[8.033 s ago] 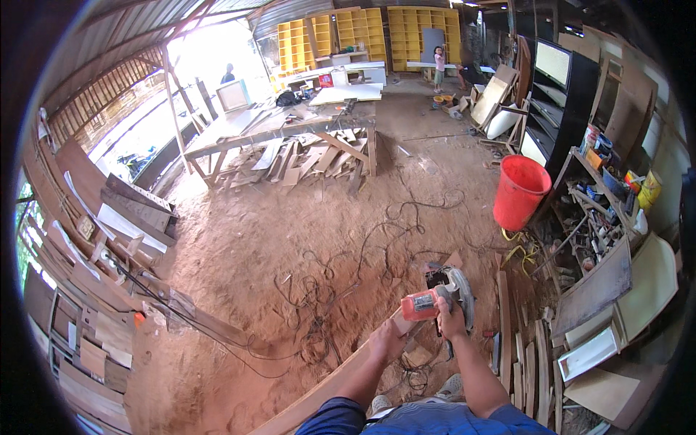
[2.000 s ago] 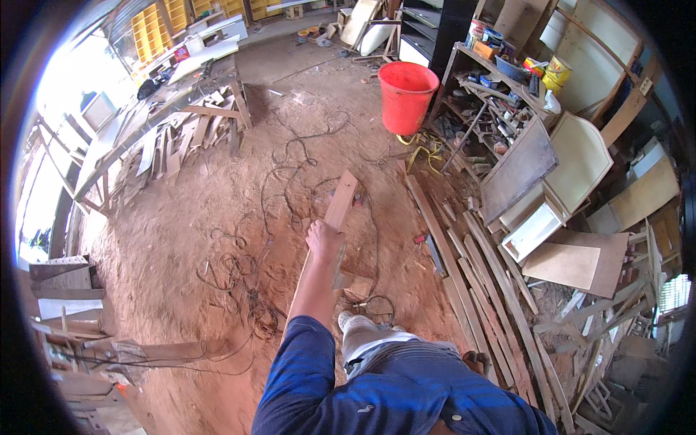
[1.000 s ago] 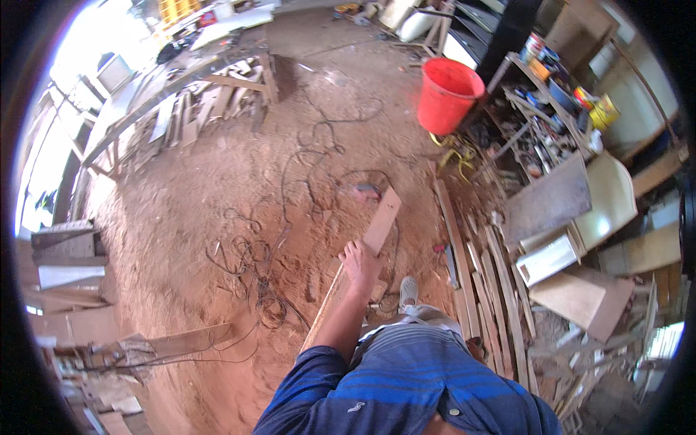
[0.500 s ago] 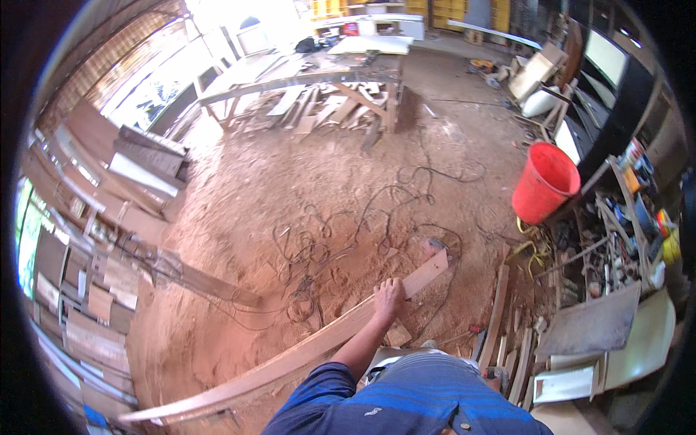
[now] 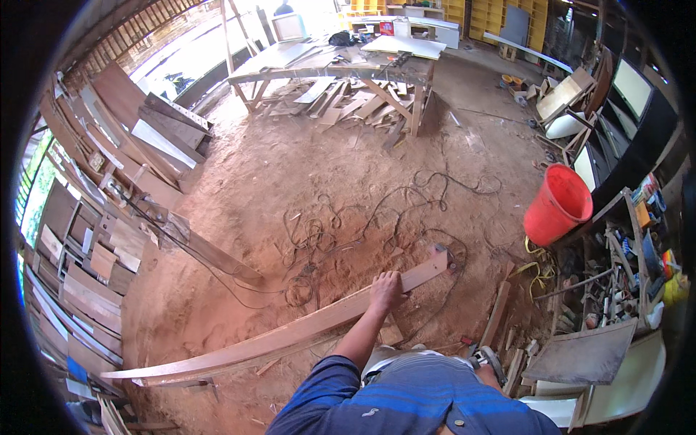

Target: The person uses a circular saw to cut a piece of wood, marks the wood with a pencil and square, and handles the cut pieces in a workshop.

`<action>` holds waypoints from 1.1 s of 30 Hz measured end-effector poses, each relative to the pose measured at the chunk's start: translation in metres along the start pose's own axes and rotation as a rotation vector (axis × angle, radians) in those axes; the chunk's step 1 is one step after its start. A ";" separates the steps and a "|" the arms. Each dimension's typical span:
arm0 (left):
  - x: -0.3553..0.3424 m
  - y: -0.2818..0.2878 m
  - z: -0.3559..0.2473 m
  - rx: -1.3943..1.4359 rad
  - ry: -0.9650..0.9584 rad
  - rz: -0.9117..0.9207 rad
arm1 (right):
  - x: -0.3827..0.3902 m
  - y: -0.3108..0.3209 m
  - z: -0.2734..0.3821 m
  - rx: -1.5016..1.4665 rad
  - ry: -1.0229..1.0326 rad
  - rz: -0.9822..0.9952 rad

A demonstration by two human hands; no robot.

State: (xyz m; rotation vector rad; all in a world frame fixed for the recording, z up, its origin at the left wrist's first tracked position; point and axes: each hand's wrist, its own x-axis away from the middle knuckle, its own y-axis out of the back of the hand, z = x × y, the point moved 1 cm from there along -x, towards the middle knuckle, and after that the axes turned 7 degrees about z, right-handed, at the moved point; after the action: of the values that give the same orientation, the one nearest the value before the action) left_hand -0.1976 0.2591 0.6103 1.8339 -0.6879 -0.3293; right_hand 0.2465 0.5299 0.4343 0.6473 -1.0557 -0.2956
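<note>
Over the workshop's sandy floor (image 5: 239,181), I see the long plank (image 5: 326,317) slanting, the left hand (image 5: 388,291) curled around it, the right hand (image 5: 490,375) by the hip, its grip unclear to me, and a red bucket (image 5: 555,206) farther right.

No readable lettering or numbers

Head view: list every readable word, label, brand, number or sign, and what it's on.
None can be read.
Shirt: small white emblem on the front, no letters legible.
Yellow tub on the right: markings too small and blurred.
Red box on the far table: too small to read.
Plank under the left hand: no writing discernible on the visible side.
Red bucket: no writing discernible.
</note>
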 end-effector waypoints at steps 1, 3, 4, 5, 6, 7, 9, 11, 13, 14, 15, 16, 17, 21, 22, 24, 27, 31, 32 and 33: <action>0.002 -0.004 0.005 -0.007 0.017 0.023 | -0.002 -0.004 0.001 0.040 0.037 0.013; -0.007 -0.006 -0.001 -0.008 0.000 0.038 | -0.010 -0.008 -0.014 0.060 0.002 0.027; -0.011 -0.009 -0.003 -0.020 0.003 0.050 | -0.010 -0.008 -0.017 0.086 0.031 -0.013; -0.010 -0.011 -0.001 0.015 -0.013 0.033 | -0.007 -0.012 -0.028 0.121 0.055 -0.045; -0.013 -0.012 0.000 0.016 -0.011 0.022 | -0.009 -0.015 -0.037 0.076 0.109 -0.088; -0.005 -0.010 0.009 0.011 0.009 0.027 | -0.001 -0.020 -0.024 0.003 -0.028 0.032; -0.003 -0.003 0.012 0.030 0.000 -0.010 | 0.003 -0.026 -0.028 -0.021 -0.145 0.048; -0.016 -0.004 -0.006 0.057 -0.038 -0.039 | 0.002 -0.021 -0.063 -0.072 -0.230 -0.008; -0.014 -0.004 -0.012 0.038 -0.032 -0.008 | 0.014 -0.026 -0.066 -0.094 -0.306 -0.011; -0.010 -0.001 -0.005 0.006 -0.001 -0.002 | 0.023 -0.033 -0.058 -0.168 -0.355 0.033; -0.007 0.000 -0.003 -0.005 0.011 0.018 | 0.033 -0.036 -0.056 -0.237 -0.413 0.061; -0.004 0.001 0.000 -0.015 0.014 0.028 | 0.039 -0.038 -0.051 -0.270 -0.446 0.076; -0.004 0.003 -0.004 -0.008 0.017 0.047 | 0.045 -0.040 -0.056 -0.280 -0.452 0.069; -0.007 -0.005 -0.006 0.000 0.021 0.037 | 0.057 -0.046 -0.067 -0.291 -0.425 0.052; -0.008 -0.008 -0.004 -0.002 0.019 0.034 | 0.056 -0.048 -0.068 -0.287 -0.408 0.049; -0.005 -0.012 0.001 0.003 -0.056 -0.080 | 0.054 -0.057 -0.069 -0.287 -0.363 0.052; -0.002 -0.013 0.007 0.029 -0.102 -0.144 | 0.046 -0.069 -0.076 -0.272 -0.268 0.060; -0.014 -0.022 -0.005 0.038 -0.152 -0.116 | 0.033 -0.065 -0.122 -0.260 -0.111 0.035; -0.023 -0.025 -0.022 0.088 -0.182 -0.134 | 0.027 -0.052 -0.138 -0.264 -0.079 0.016; -0.017 -0.029 -0.007 0.064 -0.168 -0.125 | 0.028 -0.059 -0.123 -0.248 -0.090 0.050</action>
State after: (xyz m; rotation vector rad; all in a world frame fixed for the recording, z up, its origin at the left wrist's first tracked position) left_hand -0.1991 0.2816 0.5844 1.9296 -0.7065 -0.5546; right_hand 0.3725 0.5121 0.3763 0.3880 -1.0982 -0.4079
